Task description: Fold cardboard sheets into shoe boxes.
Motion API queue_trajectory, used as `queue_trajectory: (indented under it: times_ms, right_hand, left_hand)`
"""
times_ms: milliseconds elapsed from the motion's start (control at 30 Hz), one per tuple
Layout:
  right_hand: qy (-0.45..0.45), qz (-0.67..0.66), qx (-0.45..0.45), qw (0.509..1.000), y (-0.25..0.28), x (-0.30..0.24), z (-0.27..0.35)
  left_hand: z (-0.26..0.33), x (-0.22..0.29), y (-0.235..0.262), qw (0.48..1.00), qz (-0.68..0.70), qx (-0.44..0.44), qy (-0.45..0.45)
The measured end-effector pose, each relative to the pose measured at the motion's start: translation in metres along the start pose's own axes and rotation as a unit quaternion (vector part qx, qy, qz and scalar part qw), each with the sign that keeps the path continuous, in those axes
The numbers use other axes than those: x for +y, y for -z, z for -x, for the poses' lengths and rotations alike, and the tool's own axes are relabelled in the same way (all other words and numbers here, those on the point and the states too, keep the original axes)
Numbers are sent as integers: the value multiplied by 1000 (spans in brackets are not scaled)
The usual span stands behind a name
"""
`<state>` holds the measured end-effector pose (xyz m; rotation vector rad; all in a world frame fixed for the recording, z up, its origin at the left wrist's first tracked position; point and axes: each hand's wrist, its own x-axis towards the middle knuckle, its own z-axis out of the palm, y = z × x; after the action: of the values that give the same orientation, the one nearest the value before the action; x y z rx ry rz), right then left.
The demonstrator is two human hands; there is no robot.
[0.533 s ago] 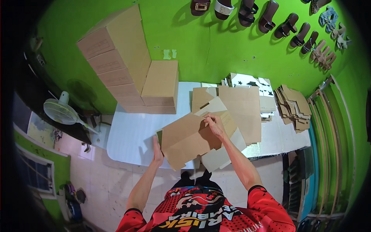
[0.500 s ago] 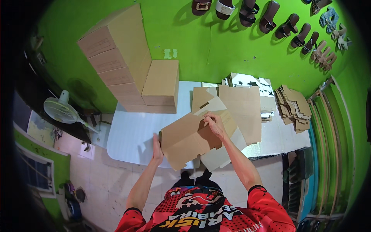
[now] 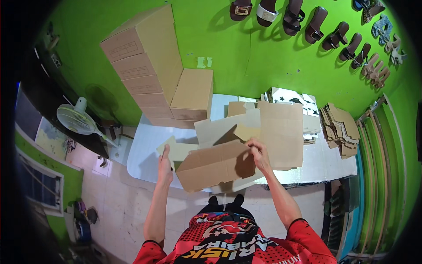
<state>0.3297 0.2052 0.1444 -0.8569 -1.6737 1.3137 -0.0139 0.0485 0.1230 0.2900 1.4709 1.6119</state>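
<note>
Head view, from the left: what comes first?

A white electric fan [image 3: 75, 119], then a tall stack of closed cardboard boxes [image 3: 151, 61] on the tabletop [image 3: 140, 152].

And the left hand [image 3: 164, 167]?

It stands upright at the pale left flap of a part-folded cardboard box blank [image 3: 215, 167], fingers straight; I cannot tell whether the thumb grips.

Beside the tall stack?

A lower closed box [image 3: 192, 94], right up against it.

Where exactly is the blank?

Between the hands, across the tabletop's front edge, its brown panel tilted.

The right hand [image 3: 259, 155]?

Fingers curled, pinching that panel's upper right corner.

Further right?

A flat brown cardboard sheet [image 3: 283, 132], then sandals [image 3: 315, 31] high along the green wall [image 3: 272, 66], and a pile of folded cardboard [image 3: 342, 127] near the tabletop's right end.
</note>
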Motion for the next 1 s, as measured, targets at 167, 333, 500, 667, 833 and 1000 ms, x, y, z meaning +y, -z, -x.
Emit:
queue_trajectory:
  times_ms: [167,333,500,667,833,1000]
  right_hand:
    - [112,277,-34,954,-8,40,79]
    - [-39,262,-49,963,-12,70,124]
    - [-47,181,48,981,-2,66,116]
    - [-12,172,30,985,4,53,98]
    - [-166,277,70,944,-35,34,54]
    - [-168,463,-1,870,-55,36,35]
  left_hand:
    - [35,-28,19,984,-99,34,-143]
    - [47,-99,24,941,-269,-66,-196]
    - [43,-98,26,951,-252,-63,-166]
    - [37,-94,34,962,-216,-54,-158]
    - [31,-103,46,971,-189,-41,-140]
    - [15,-115,58,923,-236,191,-235]
